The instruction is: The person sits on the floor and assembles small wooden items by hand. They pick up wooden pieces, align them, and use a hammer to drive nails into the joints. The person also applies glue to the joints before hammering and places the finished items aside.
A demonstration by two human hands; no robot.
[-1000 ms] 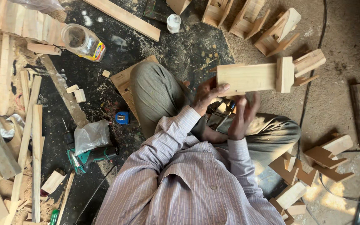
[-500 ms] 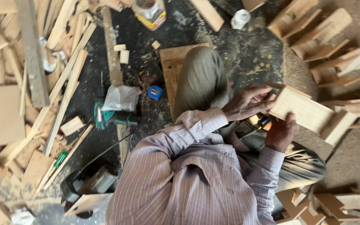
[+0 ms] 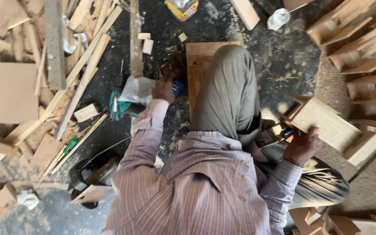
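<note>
A: Right hand [image 3: 302, 147]?
B: Gripping a flat, pale wooden panel [image 3: 325, 123] by its lower edge, beside the knee.
A: Left hand [image 3: 164, 89]?
B: Reaching to a crinkled plastic bag [image 3: 138, 89] on the dusty floor [image 3: 279, 65]; its grip is unclear.

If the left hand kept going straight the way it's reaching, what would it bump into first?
The left hand points up the picture, at the clear plastic bag and a small blue thing. Straight on, it would probably meet the long wooden stick or the small wood blocks first, though depth is unclear.
</note>
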